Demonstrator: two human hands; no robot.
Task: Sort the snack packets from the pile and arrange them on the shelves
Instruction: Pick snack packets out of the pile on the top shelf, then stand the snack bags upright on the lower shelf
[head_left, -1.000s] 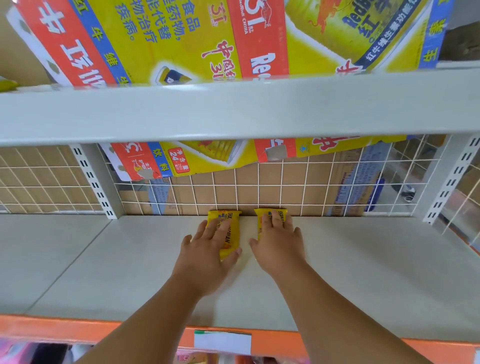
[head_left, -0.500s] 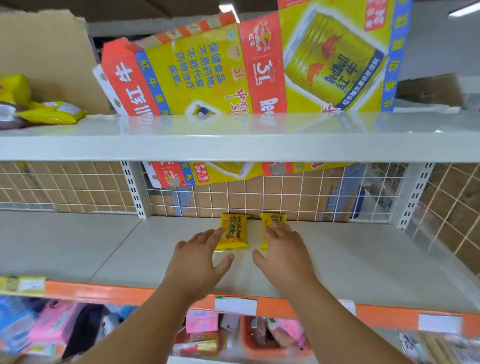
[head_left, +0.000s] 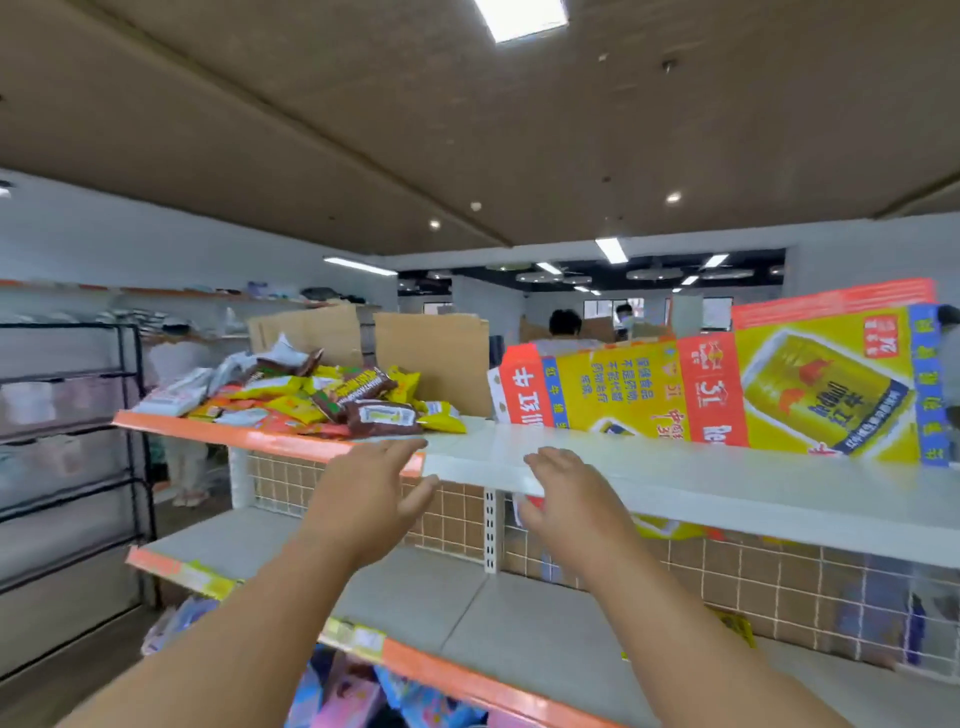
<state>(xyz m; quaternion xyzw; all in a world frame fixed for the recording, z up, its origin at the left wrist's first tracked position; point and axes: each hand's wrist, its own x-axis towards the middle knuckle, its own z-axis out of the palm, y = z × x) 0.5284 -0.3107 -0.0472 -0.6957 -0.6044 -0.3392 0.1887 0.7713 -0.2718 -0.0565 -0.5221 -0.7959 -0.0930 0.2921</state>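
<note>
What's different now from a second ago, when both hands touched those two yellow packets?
Both hands have left the packets and risen: the left hand and right hand now hover open and empty at the edge of the upper shelf, near the snack pile. A yellow packet still lies on the middle shelf, partly hidden by the right forearm. The yellow carton is unmoved.

The snack packets (head_left: 322, 400) mix yellow, brown, white and orange. The upper shelf (head_left: 675, 473) is white, its left front edge orange. The carton (head_left: 779, 384) shows yellow panels with red and blue bands. The back panel (head_left: 753, 566) carries a white grid pattern over brown.
</note>
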